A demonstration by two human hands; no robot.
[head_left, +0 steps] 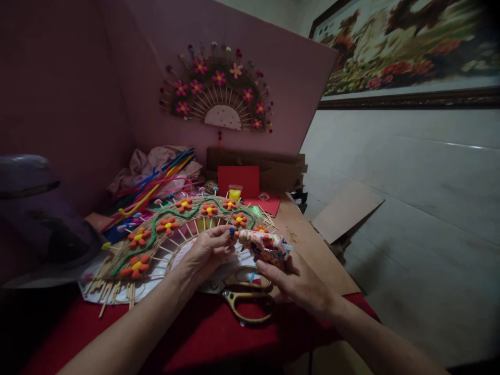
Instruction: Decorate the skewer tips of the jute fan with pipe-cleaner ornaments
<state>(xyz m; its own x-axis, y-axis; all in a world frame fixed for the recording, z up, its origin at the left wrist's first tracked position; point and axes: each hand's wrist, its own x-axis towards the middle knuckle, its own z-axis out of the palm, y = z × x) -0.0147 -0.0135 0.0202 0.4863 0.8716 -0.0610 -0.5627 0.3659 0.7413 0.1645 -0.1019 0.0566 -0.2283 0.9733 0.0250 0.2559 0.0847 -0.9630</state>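
Left hand [209, 250] pinching small blue ball [232, 231]; right hand [297, 278] wrapped around floral-covered glue gun [263, 244], nozzle [236, 234] right beside ball, between hands. Slip of nozzle could burn left hand; stray drip could mar twine-woven fan [183, 221] just beyond, its orange flowers [167, 226] puffy, clay-like. Gold-handled metal scissors [244, 296] below hands.

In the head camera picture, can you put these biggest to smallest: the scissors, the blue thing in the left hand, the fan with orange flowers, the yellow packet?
1. Fan with orange flowers
2. Scissors
3. Yellow packet
4. Blue thing
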